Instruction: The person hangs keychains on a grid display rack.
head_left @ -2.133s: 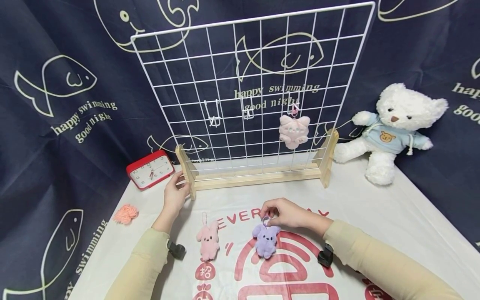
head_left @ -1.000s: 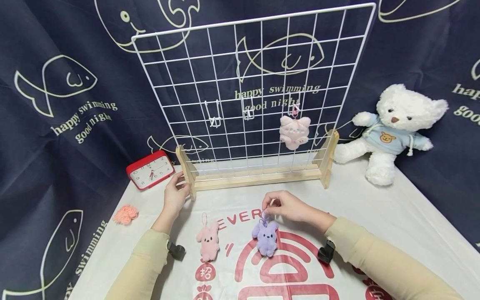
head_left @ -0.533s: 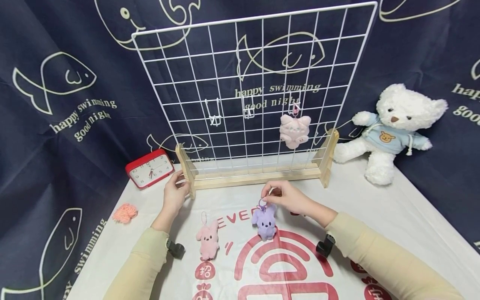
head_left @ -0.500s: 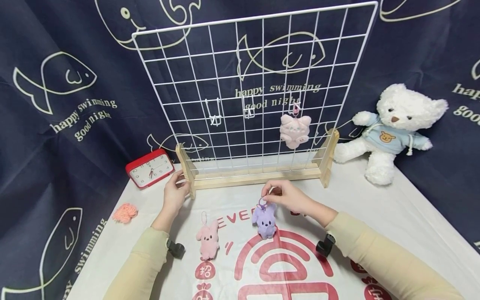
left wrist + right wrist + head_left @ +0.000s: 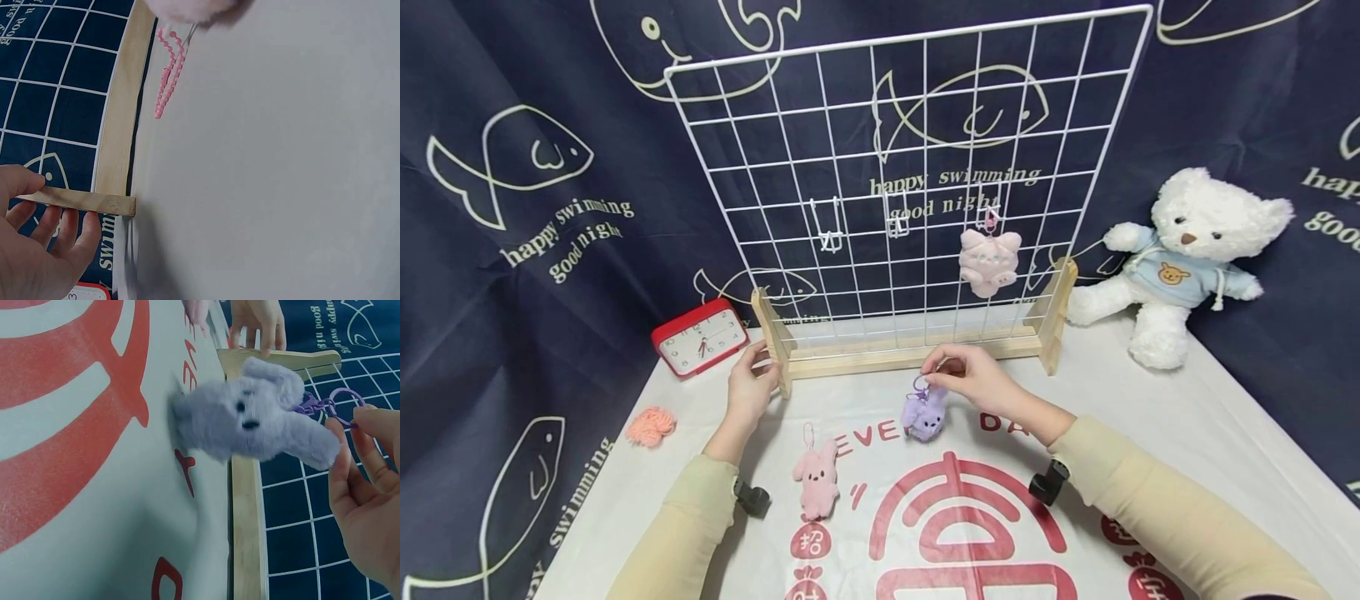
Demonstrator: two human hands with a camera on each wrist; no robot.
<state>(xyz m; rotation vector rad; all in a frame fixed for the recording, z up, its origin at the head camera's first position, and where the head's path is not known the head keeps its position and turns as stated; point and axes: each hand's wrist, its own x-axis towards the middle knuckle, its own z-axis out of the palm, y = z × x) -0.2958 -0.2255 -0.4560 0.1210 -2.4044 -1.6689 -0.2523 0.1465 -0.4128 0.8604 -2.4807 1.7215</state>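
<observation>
My right hand (image 5: 973, 379) pinches the purple ring (image 5: 335, 394) of a purple plush dog keychain (image 5: 925, 417) between thumb and forefinger. The plush dangles just in front of the rack's base, floppy ears up and its face tilted to the right. At the rack's left end, my left hand (image 5: 751, 392) grips the wooden side support (image 5: 94, 201), thumb on one side and fingers on the other. A pink plush keychain (image 5: 816, 483) with a beaded loop (image 5: 169, 75) lies on the table between my forearms.
The white wire grid (image 5: 925, 100) stands upright on its wooden base (image 5: 917, 358). Several white hooks (image 5: 830, 240) hang on it, and a pink plush cat (image 5: 988, 262) hangs at right. A red clock (image 5: 702, 337), coral yarn (image 5: 651, 427) and white teddy bear (image 5: 1183, 258) sit around it.
My right hand has lifted the purple plush off the table by its ring and carried it back towards the rack, the plush turning slightly. My left hand has stayed on the support.
</observation>
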